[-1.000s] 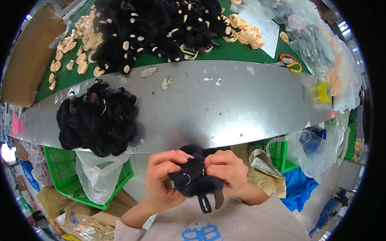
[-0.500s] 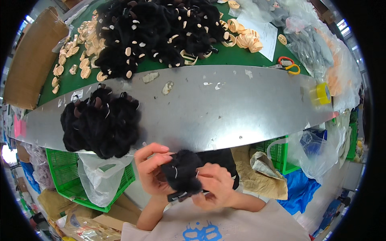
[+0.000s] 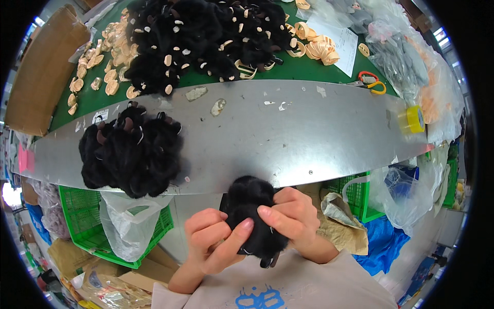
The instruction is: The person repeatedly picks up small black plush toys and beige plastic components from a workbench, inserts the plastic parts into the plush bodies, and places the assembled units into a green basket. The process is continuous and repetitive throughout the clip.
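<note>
A small black furry plush piece (image 3: 250, 198) is held between my two hands, just off the near edge of the metal tabletop. My left hand (image 3: 215, 241) pinches its left side, with the thumb pressed on the fur. My right hand (image 3: 294, 217) grips the right side, its thumb lying across the middle. Thin white loops and a dark tip show at the lower end of the plush. On the metal surface to the left sits a cluster of similar black plush pieces (image 3: 128, 154) with brown parts and white loops.
Beyond the metal tabletop (image 3: 247, 139), a large black plush heap (image 3: 200, 36) covers the green surface among beige plastic pieces (image 3: 321, 50). Scissors (image 3: 371, 82) and yellow tape (image 3: 415, 119) are at right. A green basket (image 3: 85, 221) with a plastic bag (image 3: 128, 226) stands below left.
The plush piece has been turned over in my hands and now shows a smoother furry side. My left hand has lowered, and both thumbs have come onto the fur.
</note>
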The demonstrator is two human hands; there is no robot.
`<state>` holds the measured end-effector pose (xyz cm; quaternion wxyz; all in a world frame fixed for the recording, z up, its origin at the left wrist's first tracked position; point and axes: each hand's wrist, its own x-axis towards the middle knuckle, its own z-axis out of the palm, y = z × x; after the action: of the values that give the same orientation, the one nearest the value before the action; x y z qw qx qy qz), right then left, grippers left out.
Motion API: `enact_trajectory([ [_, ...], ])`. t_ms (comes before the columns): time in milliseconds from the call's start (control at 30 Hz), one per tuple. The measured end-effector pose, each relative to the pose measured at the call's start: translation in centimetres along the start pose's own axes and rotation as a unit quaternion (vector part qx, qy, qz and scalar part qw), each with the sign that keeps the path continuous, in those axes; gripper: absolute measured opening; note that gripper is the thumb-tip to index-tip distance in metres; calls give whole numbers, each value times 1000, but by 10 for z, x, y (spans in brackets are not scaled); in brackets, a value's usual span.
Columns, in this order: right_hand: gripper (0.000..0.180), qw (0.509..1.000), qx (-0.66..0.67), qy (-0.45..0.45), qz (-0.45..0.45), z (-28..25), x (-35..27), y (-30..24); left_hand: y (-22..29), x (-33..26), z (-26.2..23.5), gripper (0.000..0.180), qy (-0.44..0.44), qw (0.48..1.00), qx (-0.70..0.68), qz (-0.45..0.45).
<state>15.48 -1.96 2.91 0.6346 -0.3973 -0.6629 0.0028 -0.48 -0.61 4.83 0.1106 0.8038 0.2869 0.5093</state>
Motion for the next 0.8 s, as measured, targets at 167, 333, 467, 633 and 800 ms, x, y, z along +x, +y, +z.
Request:
enact_trajectory([
  [167, 34, 997, -41, 1, -59, 0, -2, -4, 1, 2, -1, 36, 6, 999, -2, -35],
  [333, 29, 999, -34, -12, -16, 2, 6, -20, 4, 5, -4, 35, 50, 997, 11, -49],
  [467, 30, 994, -39, -93, 33, -5, 13, -19, 5, 10, -2, 34, 57, 995, 44, -63],
  [633, 40, 995, -45, -77, 54, 5, 14, -3, -8, -5, -6, 32, 9, 999, 20, 27],
  [800, 42, 987, 58, -127, 80, 9, 12, -7, -5, -3, -23, 33, -42, 995, 52, 80],
])
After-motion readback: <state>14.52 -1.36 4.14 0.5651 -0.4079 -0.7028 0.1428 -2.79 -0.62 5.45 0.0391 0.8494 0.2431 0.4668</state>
